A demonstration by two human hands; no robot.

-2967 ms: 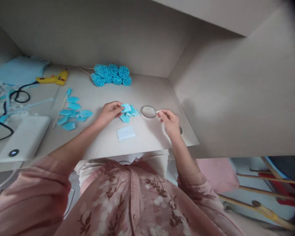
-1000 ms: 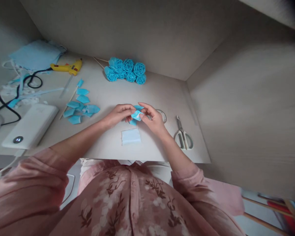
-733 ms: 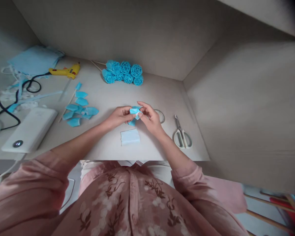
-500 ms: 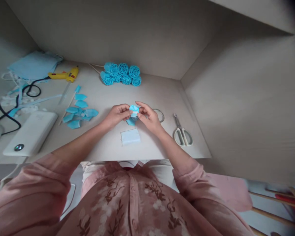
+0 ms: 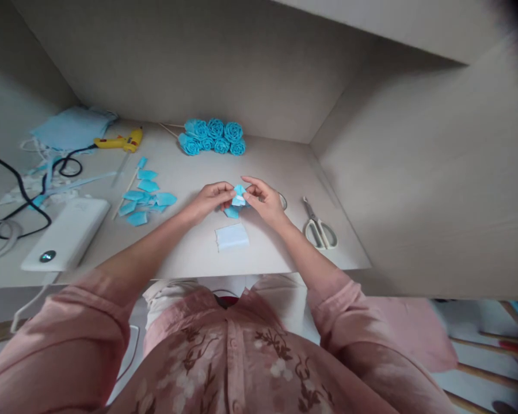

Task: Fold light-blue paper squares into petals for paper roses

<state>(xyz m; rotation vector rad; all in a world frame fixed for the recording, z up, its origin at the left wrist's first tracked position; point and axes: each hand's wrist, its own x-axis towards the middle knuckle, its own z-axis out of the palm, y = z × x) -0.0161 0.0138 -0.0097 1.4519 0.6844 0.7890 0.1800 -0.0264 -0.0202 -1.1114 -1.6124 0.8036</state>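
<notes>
Between my two hands, above the table's middle, is a small folded blue petal piece with a pale band across it. My left hand pinches its left edge between thumb and fingers. On its right edge, my right hand pinches too, with the index finger raised and bent. Below my hands another blue piece lies on the table, partly hidden by the fingers. Nearer to me is a pale blue fabric square. A roll of tape shows partly behind my right hand.
Scissors lie at the right. Blue fabric roses rest at the back. Left are cut blue petals, a stick with a blue tip, a yellow glue gun, a white power bank and a stack of face masks.
The blue piece between my fingers looks more folded, its top narrower and its pale band smaller. My hands stay close together. The whole view has shifted slightly.
</notes>
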